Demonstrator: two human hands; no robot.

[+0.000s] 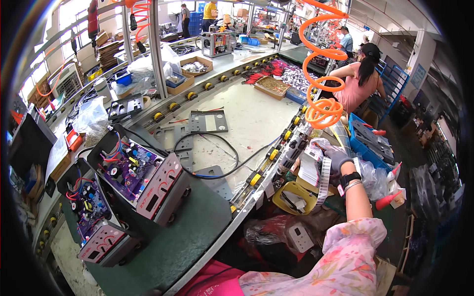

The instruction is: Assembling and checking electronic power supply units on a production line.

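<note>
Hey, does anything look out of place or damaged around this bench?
The black cable loops loosely among grey panels lying askew on the beige surface, so that patch looks untidy. Both units have circuit boards exposed, which may be normal here. I see no clear damage.

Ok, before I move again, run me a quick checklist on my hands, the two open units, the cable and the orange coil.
1. Right hand in view: ok, gloved and by the white strip.
2. Right hand's grip: cannot tell, its fingertips are hidden.
3. Left hand placed: cannot tell, it is out of view.
4. Left unit and right unit covered: not ok, their purple circuit boards are exposed.
5. Cable bundled: not ok, it lies in a loose loop.
6. Orange coil off the right hand: ok, a gap shows between them.
</note>
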